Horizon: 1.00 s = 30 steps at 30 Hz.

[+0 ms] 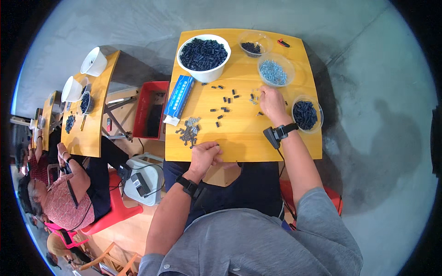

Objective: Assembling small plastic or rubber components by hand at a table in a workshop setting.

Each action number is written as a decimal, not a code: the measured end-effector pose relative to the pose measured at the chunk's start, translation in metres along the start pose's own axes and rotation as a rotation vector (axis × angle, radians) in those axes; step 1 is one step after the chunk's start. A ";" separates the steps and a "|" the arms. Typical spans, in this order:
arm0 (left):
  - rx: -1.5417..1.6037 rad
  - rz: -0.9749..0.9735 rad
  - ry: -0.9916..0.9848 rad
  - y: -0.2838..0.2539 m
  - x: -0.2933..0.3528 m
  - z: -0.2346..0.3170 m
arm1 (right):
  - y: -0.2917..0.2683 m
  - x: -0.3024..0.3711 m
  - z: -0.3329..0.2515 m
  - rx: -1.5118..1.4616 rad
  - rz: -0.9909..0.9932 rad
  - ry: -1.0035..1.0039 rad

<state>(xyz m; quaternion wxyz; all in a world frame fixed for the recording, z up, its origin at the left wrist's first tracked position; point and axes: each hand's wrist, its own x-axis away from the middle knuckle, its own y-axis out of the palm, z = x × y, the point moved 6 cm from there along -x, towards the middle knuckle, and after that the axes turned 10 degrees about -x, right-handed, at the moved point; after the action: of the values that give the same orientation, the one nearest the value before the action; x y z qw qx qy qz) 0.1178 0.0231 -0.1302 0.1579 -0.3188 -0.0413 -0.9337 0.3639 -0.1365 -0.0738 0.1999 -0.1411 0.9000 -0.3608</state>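
Left hand is before, right hand beside, black pieces.

Round white plastic tub behind oblong blue cardboard box, both at left on rectangular yellow wooden table, small black cylindrical pieces right of box

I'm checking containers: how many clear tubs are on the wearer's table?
3: the far tub, by the back edge; the middle tub, just beyond the right hand; the near tub, by the right edge.

Open front-centre tabletop, blue box left
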 end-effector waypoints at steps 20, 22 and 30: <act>-0.008 -0.011 0.004 0.001 0.007 0.005 | 0.017 -0.013 0.007 0.250 -0.035 0.045; 0.005 -0.014 0.009 0.001 0.007 0.005 | 0.019 -0.014 0.007 0.275 -0.047 0.055; -0.031 -0.016 0.072 0.004 0.004 0.008 | -0.010 0.003 0.002 -0.317 0.083 0.083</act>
<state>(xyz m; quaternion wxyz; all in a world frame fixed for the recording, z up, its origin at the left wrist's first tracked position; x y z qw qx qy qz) 0.1205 0.0192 -0.1215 0.1469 -0.2869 -0.0235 -0.9464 0.3632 -0.1455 -0.0688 0.1527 -0.1184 0.9581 -0.2115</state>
